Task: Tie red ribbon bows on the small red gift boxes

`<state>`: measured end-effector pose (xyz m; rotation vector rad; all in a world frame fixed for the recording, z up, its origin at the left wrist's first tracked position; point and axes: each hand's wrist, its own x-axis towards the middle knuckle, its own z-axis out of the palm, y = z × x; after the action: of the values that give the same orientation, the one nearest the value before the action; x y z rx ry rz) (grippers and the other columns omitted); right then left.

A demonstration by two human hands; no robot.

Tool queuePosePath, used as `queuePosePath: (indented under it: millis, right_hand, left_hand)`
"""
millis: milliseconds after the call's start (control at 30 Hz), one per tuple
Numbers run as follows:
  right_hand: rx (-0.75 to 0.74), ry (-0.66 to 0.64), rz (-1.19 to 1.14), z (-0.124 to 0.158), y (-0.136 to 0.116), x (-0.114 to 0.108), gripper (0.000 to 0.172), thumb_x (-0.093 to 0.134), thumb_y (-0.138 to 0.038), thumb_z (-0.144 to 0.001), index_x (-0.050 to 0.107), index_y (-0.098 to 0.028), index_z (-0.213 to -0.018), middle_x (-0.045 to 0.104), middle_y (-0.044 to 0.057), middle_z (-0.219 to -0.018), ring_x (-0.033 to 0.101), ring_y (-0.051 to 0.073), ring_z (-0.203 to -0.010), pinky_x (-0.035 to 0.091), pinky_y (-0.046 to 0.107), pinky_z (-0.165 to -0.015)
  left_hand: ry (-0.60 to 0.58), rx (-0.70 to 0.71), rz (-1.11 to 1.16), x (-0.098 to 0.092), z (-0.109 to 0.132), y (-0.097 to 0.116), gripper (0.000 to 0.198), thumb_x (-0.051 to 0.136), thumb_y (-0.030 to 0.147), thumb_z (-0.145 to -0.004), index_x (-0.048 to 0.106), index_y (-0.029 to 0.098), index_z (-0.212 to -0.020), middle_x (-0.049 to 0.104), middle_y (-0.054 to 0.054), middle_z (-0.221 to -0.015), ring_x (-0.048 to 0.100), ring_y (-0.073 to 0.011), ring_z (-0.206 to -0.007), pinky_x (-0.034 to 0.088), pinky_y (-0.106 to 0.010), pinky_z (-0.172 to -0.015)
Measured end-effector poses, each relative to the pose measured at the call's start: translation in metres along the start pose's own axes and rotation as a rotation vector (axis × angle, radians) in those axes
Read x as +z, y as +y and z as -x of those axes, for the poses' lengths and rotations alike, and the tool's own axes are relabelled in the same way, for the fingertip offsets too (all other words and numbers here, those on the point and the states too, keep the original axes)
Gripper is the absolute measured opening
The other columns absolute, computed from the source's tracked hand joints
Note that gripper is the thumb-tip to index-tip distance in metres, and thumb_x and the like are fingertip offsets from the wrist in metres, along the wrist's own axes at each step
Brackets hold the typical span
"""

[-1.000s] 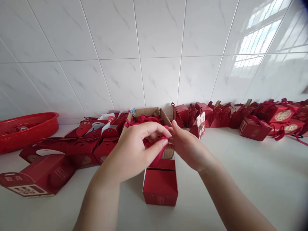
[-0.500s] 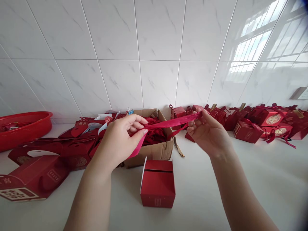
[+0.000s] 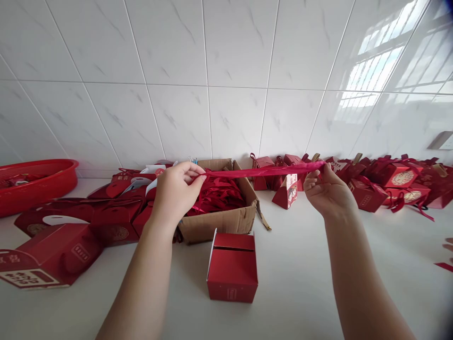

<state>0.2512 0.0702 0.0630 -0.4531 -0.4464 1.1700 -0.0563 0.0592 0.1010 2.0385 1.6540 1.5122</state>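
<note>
A dark red ribbon [image 3: 262, 170] is stretched almost level between my two hands. My left hand [image 3: 182, 189] pinches one end between thumb and fingers, in front of the cardboard box's left side. At the other end, my right hand [image 3: 327, 189] pinches the ribbon with thumb and fingertips. Behind and below the ribbon stands an open cardboard box [image 3: 219, 225] holding a heap of red ribbons [image 3: 222, 194]. Nearer to me, a small red gift box [image 3: 232, 274] rests on the white table, its top flaps partly raised. Neither hand touches that gift box.
Several red gift boxes [image 3: 116, 222] crowd the left side, near a red plastic basin [image 3: 42, 189]. More boxes with ribbons [image 3: 399, 174] line the tiled wall at the right. Another person's fingers [image 3: 449, 245] show at the right edge beside a red strip [image 3: 444, 267].
My hands have moved apart, the right one further right, pulling the ribbon straight where it hung in a loop. Another person's fingers have come into view at the right edge.
</note>
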Motion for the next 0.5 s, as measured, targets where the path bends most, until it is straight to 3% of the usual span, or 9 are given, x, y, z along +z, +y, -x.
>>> queuePosePath:
  millis: [267,500]
  right_hand:
    - [-0.01,0.199,-0.137,-0.001,0.001,0.003,0.022,0.049,-0.03,-0.094,0.06,-0.019,-0.079,0.061,-0.006,-0.067,0.061,0.003,-0.058,0.054,0.012,-0.051]
    - [0.019,0.27,-0.134,-0.005,-0.007,-0.005,0.02,0.049,-0.023,-0.094,0.059,-0.017,-0.078,0.057,-0.006,-0.062,0.056,0.002,-0.048,0.047,0.009,-0.039]
  left_hand:
    - [-0.068,-0.012,-0.088,0.015,-0.007,-0.016,0.013,0.061,0.028,-0.073,0.069,0.019,-0.077,0.074,-0.004,-0.08,0.068,-0.0192,-0.073,0.054,-0.031,-0.073]
    - [-0.058,-0.012,-0.172,0.019,-0.011,-0.03,0.016,0.057,0.03,-0.077,0.068,0.021,-0.082,0.074,-0.003,-0.086,0.068,-0.0202,-0.08,0.052,-0.03,-0.073]
